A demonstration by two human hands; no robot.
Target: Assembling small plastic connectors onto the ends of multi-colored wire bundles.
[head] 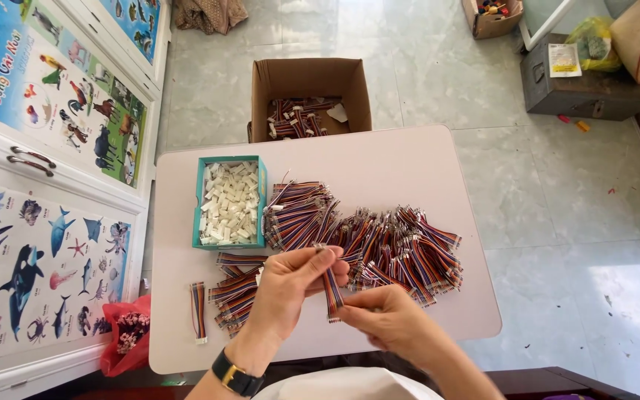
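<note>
In the head view we look down on a pale table [409,159], and our two hands meet at its near edge, at about 6 o'clock. Our left hand [287,285], with a dark watch on the wrist, pinches the top end of one short ribbon cable [332,289] between thumb and fingertips; our right hand [387,320] pinches the lower end of the same cable, so both hands are closed on it and it hangs almost upright between them, above the table and not touching it. We cannot tell whether a plug is already on the top end, because the fingers cover it. At 12 o'clock from the hands lies a big pile of cables [379,241], loose and tangled, which we judge to be the work that is left. At 10 o'clock a teal tray [197,204] is full of white plugs [229,201], so few seem used yet. At 9 o'clock a small stack [232,289] lies in order, and one single cable [198,311] lies apart beside it; these look finished. Beyond the table, a cardboard box [310,78] on the floor holds more cables. We judge the job is in an early part.
</note>
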